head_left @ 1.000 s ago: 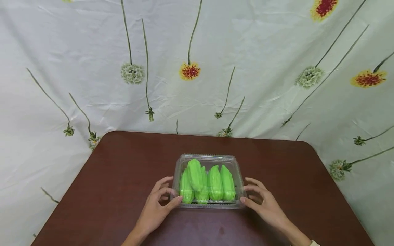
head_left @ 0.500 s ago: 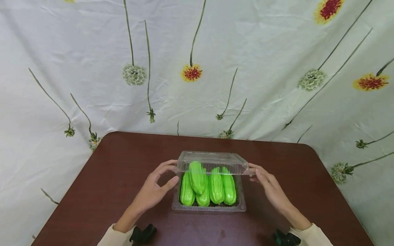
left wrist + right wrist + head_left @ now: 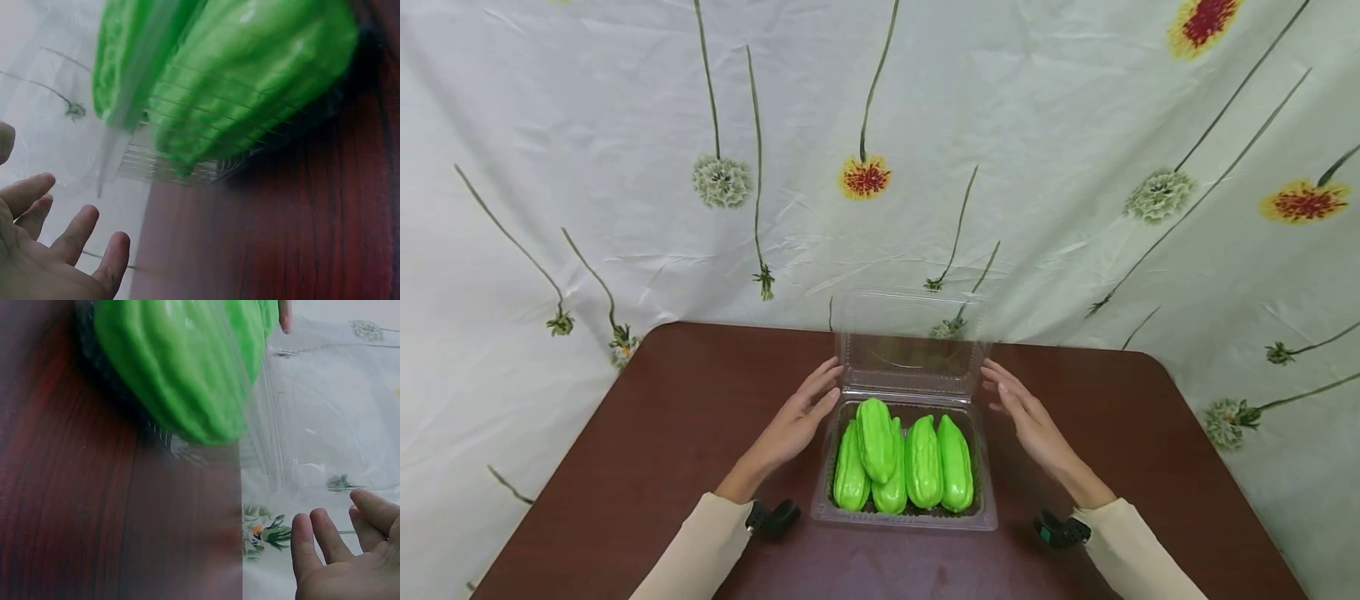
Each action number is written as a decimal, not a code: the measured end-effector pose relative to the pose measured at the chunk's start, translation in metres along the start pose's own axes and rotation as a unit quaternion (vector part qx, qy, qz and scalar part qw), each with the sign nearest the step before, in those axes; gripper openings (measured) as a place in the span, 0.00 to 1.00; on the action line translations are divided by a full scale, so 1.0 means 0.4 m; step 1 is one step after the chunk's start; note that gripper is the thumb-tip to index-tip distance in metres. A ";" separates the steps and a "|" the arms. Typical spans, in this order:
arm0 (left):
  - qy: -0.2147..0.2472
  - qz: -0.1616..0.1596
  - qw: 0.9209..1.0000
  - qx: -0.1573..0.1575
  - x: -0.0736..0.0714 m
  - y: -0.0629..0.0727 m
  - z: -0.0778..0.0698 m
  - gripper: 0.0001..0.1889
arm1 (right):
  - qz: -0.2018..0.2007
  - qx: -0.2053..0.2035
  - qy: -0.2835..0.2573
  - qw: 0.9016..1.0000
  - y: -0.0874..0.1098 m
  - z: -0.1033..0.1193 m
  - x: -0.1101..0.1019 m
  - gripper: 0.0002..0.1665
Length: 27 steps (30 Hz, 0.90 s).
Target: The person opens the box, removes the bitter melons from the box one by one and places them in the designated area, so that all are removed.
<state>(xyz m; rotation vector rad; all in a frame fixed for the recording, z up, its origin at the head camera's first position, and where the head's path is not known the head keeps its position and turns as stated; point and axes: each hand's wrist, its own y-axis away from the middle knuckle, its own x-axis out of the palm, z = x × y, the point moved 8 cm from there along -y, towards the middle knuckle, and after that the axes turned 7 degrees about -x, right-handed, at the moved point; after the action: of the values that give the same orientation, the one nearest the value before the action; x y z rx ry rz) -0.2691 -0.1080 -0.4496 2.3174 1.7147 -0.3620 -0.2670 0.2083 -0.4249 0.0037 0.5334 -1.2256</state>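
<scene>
A clear plastic clamshell box (image 3: 904, 523) lies on the table in the head view, its lid (image 3: 913, 367) raised upright at the far side. Inside the base are several bright green, ridged, gourd-like vegetables (image 3: 923, 462), one resting on top of others at the left. My left hand (image 3: 793, 423) is beside the lid's left edge, fingers spread and holding nothing. On the opposite side, my right hand (image 3: 1028, 417) has its fingers extended near the lid's right edge. Both wrist views show bare fingers around the box: the left hand (image 3: 53, 256) and the right hand (image 3: 350, 559).
Dark reddish-brown tabletop (image 3: 700, 417) surrounds the box. A white cloth (image 3: 625, 167) printed with flowers hangs behind the table. Each wrist carries a black strap device, one at the left cuff (image 3: 773, 520) and one at the right cuff (image 3: 1060, 530).
The lid has swung from closed over the vegetables to upright at the back. Both hands moved up and away from me with it, and their fingers have let go of its edges.
</scene>
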 end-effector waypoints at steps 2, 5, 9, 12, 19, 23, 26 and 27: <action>0.013 0.007 1.000 -0.005 0.005 -0.013 0.003 0.28 | 0.000 0.009 -0.005 1.000 -0.006 -0.009 0.002 0.30; 0.024 0.018 0.999 -0.014 0.011 -0.023 0.006 0.28 | -0.002 0.020 -0.018 1.000 -0.017 -0.019 0.005 0.31; 0.038 0.032 0.998 -0.026 0.019 -0.025 0.014 0.28 | 0.001 0.034 -0.037 0.999 -0.028 -0.032 0.010 0.32; 0.042 0.041 0.997 -0.040 0.026 -0.022 0.024 0.29 | 0.004 0.048 -0.043 0.998 -0.029 -0.045 0.014 0.32; 0.049 0.049 0.995 -0.069 0.034 -0.013 0.050 0.29 | 0.013 0.084 -0.049 0.995 -0.025 -0.080 0.030 0.32; 0.059 0.057 0.994 -0.078 0.040 -0.009 0.057 0.29 | 0.025 0.104 -0.039 0.993 -0.021 -0.094 0.038 0.33; 0.066 0.061 0.992 -0.092 0.046 -0.007 0.067 0.29 | 0.037 0.116 -0.031 0.992 -0.016 -0.105 0.044 0.34; 0.069 0.062 0.991 -0.096 0.049 -0.006 0.070 0.29 | 0.040 0.120 -0.030 0.991 -0.015 -0.109 0.047 0.34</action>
<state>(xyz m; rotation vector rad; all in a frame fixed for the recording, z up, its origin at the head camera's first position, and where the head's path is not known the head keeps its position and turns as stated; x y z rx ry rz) -0.2677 -0.0991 -0.4826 2.3378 1.5772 -0.0128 -0.2848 0.2020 -0.4688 0.1902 0.3279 -1.2008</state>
